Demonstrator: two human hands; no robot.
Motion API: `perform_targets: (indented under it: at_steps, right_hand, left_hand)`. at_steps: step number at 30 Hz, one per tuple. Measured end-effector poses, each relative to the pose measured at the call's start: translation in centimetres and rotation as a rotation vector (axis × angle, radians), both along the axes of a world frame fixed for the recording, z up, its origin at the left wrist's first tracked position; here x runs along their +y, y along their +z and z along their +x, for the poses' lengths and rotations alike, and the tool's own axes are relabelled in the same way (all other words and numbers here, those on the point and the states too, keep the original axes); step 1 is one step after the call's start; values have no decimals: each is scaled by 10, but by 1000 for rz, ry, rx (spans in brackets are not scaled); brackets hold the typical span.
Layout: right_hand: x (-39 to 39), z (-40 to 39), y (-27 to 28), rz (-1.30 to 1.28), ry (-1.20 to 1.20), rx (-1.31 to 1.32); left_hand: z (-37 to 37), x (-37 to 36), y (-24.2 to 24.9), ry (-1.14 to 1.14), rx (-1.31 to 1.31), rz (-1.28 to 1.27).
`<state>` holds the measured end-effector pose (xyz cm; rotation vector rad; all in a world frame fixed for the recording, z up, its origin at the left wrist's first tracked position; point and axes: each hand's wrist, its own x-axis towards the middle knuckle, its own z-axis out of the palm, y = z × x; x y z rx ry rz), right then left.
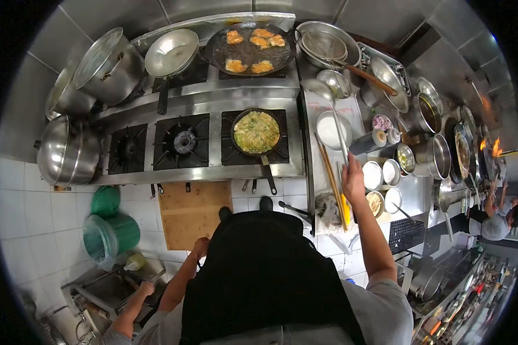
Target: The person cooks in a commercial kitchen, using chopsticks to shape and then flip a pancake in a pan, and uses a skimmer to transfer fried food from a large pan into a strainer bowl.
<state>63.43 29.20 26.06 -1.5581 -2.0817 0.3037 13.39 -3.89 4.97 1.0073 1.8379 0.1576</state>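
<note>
My right hand (353,179) is closed around the long handle of a metal ladle (339,127), whose bowl lies beyond a pot of white liquid (332,133). Down at my left side, my left hand (200,248) has curled fingers; whatever may be in them is hidden. On the front burner, a frying pan (265,164) holds a yellow-green egg-like mixture (256,132). Behind it, a wide dark pan (247,53) contains several golden fried pieces (263,66) in oil. Wooden sticks (329,172) lie beside my right hand.
Large pots (110,60) and a light-coloured pan (170,53) stand at the back left. Squeeze bottles (369,142) and white containers (373,175) crowd the right counter. A green bin (121,236) is on the floor. Another person's hand (147,287) shows lower left; flames (496,148) rise far right.
</note>
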Motion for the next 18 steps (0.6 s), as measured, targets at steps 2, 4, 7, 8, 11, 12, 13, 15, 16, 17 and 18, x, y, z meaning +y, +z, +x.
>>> perform_targets:
  at_steps: [2,4,7,8,11,12,13,15,16,17,18]
  right_hand:
    - [22,-41,12,31,51,186]
    - [59,-93,36,-171,-19,318]
    - [141,-152,34,-210,39,324]
    - [160,-169,41,-217,35,305]
    - [215,-210,34,-199,26,229]
    - [232,-219,23,-172,8,172]
    - [245,-227,16,-173,27,170]
    - [266,-235,1,-268,32,140]
    - [273,-235,-11,-267,49,137]
    - [281,-235,-25,-184,162,54]
    - [287,-236,-35,-99,270,-27]
  left_hand:
    - [0,3,-2,-17,-19,-40]
    - [-3,8,3,-35,19,-60]
    - [-4,21,35,-293,84,140]
    - [-3,21,36,-281,87,146]
    - [-5,1,21,134,34,51]
    - [-10,-16,-5,151,33,51]
    - [-19,-40,-41,241,-41,59]
    - [-27,-75,-67,205,-45,126]
    - [-25,-92,-70,222,-45,129]
    - [-22,-105,-61,214,-30,18]
    - [-19,-118,-60,203,-17,-93]
